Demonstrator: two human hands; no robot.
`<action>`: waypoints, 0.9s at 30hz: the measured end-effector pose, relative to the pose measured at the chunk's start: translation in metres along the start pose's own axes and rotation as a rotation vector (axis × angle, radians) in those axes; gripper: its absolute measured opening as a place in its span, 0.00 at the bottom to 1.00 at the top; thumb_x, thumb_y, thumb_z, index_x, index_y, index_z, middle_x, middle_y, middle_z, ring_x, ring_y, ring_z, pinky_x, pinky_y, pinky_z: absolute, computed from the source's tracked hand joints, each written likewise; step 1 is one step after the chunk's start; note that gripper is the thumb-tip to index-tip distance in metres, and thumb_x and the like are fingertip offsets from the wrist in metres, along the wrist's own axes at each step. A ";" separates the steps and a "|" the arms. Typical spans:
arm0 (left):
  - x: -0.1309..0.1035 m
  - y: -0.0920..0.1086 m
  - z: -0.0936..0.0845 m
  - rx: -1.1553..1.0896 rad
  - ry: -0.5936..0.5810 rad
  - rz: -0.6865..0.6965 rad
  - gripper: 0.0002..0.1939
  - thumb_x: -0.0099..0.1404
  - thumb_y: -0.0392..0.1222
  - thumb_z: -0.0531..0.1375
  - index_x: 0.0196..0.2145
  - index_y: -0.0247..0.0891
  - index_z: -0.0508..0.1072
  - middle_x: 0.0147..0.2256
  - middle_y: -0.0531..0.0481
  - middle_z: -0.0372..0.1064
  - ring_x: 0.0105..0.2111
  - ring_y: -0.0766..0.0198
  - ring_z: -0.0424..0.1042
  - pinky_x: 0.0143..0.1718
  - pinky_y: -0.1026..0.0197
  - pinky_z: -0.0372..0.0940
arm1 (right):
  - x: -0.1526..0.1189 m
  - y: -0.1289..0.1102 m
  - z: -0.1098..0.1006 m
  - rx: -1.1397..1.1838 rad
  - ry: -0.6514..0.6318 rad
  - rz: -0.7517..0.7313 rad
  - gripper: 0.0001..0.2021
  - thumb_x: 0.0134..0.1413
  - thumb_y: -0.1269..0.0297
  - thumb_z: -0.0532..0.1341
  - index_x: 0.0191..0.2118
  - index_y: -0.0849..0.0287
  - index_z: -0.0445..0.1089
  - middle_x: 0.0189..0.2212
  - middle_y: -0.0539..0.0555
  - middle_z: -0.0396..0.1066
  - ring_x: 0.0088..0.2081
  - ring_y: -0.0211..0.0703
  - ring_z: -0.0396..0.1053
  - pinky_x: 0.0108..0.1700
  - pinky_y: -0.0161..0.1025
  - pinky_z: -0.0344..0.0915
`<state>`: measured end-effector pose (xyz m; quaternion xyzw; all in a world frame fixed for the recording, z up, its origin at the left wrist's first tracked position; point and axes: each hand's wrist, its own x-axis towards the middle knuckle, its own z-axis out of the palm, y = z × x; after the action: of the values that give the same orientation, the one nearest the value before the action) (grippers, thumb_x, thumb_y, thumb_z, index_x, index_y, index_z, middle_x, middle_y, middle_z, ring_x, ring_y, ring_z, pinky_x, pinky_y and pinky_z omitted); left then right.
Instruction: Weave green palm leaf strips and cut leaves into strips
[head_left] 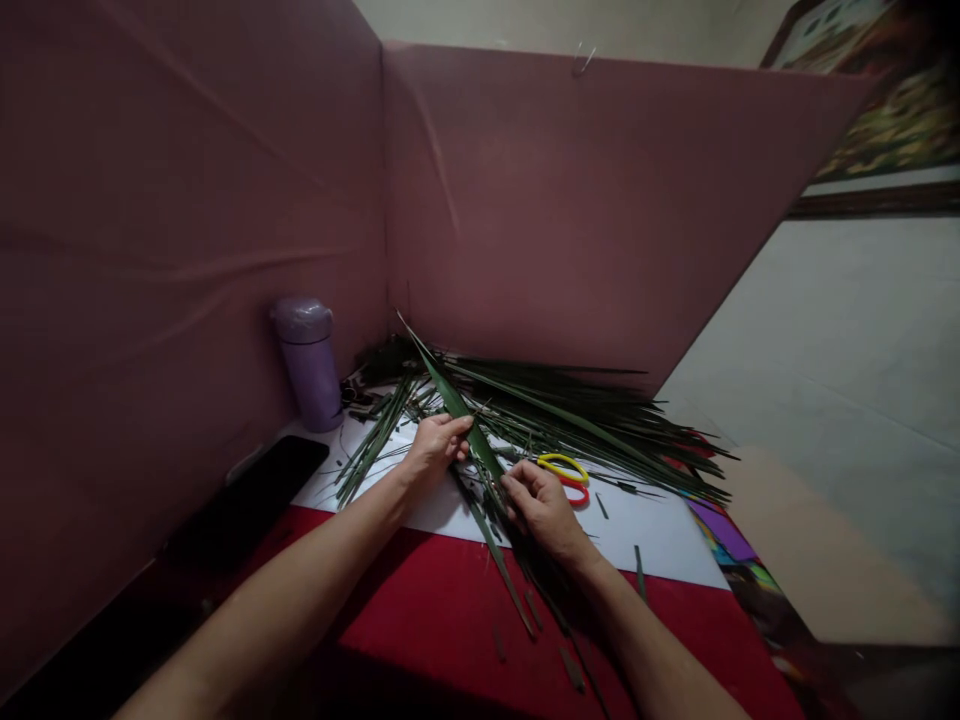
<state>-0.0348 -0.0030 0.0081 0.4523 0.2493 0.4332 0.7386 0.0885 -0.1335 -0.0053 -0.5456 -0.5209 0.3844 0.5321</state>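
Over white paper (646, 535), left fingers (457, 426), right fingers (528, 477), gripping leaf (448, 393)

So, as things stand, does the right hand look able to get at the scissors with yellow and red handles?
Probably yes: the scissors lie close beside the right hand, their handles mostly uncovered. However, it seems to be pinching the green leaf, so it may need to let go first.

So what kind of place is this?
Probably an indoor work corner: long, narrow dark-green leaves and scissors with yellow and red handles lie on a white sheet, with tall pink panels behind.
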 end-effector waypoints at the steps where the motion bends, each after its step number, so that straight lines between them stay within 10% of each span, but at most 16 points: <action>1: -0.003 -0.003 0.003 0.007 -0.024 -0.021 0.13 0.47 0.41 0.66 0.23 0.32 0.65 0.16 0.56 0.60 0.13 0.74 0.59 0.13 0.69 0.52 | 0.000 0.001 0.000 -0.013 0.015 -0.012 0.12 0.55 0.57 0.55 0.26 0.57 0.57 0.14 0.43 0.58 0.14 0.30 0.52 0.16 0.29 0.48; 14: -0.031 -0.014 0.026 0.308 -0.204 -0.089 0.15 0.49 0.47 0.64 0.21 0.31 0.68 0.12 0.55 0.61 0.11 0.71 0.58 0.13 0.68 0.53 | 0.002 0.004 -0.001 -0.089 0.176 -0.120 0.11 0.55 0.57 0.55 0.27 0.58 0.60 0.17 0.45 0.60 0.18 0.32 0.57 0.19 0.30 0.53; 27: -0.026 -0.013 0.023 0.170 -0.170 -0.160 0.14 0.52 0.46 0.62 0.21 0.33 0.65 0.12 0.56 0.59 0.10 0.73 0.56 0.11 0.69 0.51 | 0.003 -0.005 -0.003 0.191 0.010 0.038 0.09 0.48 0.59 0.61 0.32 0.58 0.63 0.20 0.46 0.66 0.19 0.32 0.59 0.21 0.30 0.56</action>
<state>-0.0248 -0.0390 0.0071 0.5272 0.2568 0.3103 0.7482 0.0914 -0.1316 0.0010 -0.5044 -0.4687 0.4395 0.5769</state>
